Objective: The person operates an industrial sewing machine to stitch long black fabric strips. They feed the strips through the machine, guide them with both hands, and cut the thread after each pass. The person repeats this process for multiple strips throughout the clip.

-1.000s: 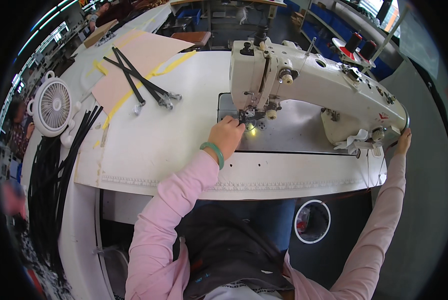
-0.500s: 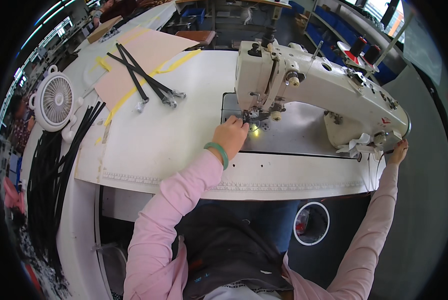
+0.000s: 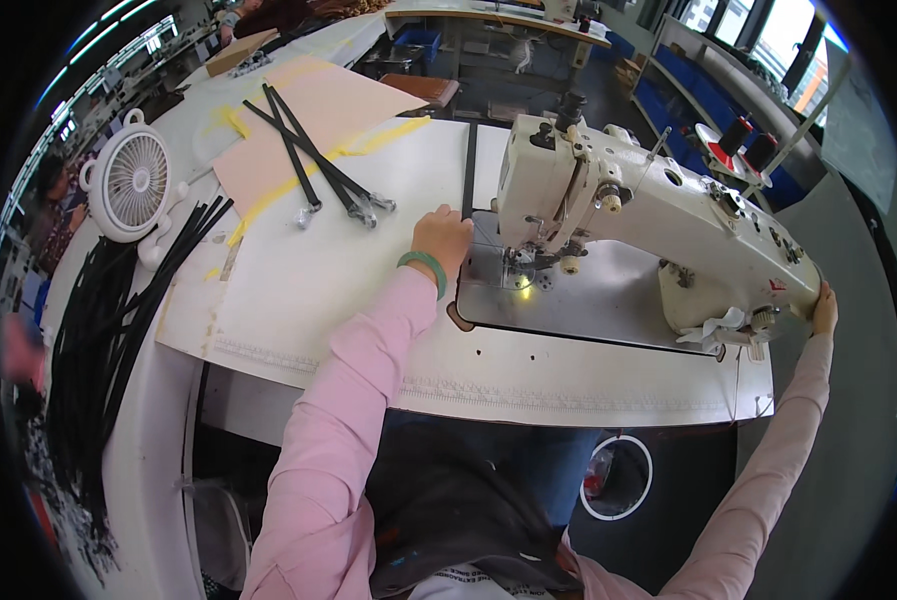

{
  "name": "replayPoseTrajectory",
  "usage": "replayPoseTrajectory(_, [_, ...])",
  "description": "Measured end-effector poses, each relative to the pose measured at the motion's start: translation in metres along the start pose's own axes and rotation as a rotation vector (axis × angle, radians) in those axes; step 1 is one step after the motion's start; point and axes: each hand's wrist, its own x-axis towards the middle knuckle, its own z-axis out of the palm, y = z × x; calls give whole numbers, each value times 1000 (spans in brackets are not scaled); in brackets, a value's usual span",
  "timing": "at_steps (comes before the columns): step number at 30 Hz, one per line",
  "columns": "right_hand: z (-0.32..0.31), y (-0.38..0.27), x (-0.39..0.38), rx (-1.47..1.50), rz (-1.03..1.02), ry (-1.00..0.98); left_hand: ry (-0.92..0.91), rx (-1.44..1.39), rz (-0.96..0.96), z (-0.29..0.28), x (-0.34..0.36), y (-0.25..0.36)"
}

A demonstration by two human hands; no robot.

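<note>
My left hand [image 3: 440, 238], closed, grips a black strap [image 3: 469, 160] just left of the needle area; the strap extends away along the white tabletop [image 3: 318, 280]. The sewing machine [image 3: 728, 240] has a lit needle area [image 3: 521, 268] over a metal bed plate [image 3: 598, 300]. My right hand [image 3: 824, 308] grips the handwheel [image 3: 814, 280] at the machine's right end, its fingers partly hidden behind it. On the table's left lie crossed black straps with wrapped ends [image 3: 315, 170] on pink paper [image 3: 348, 90], and a bundle of long black strips [image 3: 88, 370] hangs over the edge.
A white fan [image 3: 136, 182] stands on the left of the table. Thread spools [image 3: 733, 137] stand behind the machine. A round bin [image 3: 646, 480] is below the table. A person [image 3: 53, 200] is at far left. Shelves with blue bins [image 3: 668, 110] are at the back right.
My left hand has moved away from the needle, up and left, and a black strap now extends from it toward the back. My right hand stays at the handwheel. The view has shifted slightly.
</note>
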Motion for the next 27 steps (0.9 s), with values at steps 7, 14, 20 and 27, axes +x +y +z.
replayPoseTrajectory(7, [42, 15, -80, 819, 220, 222, 2, -55, -76, 9, 9, 10])
replayPoseTrajectory(14, [-5, -25, -128, 589, 361, 199, 260, -318, -238, -15, -23, -91])
replayPoseTrajectory(20, [4, -108, -203, 755, 32, 122, -258, -19, -106, -40, -81, -205])
replayPoseTrajectory(27, [6, -291, -391, 978, -410, -652, -144, 23, 346, -100, -92, -86])
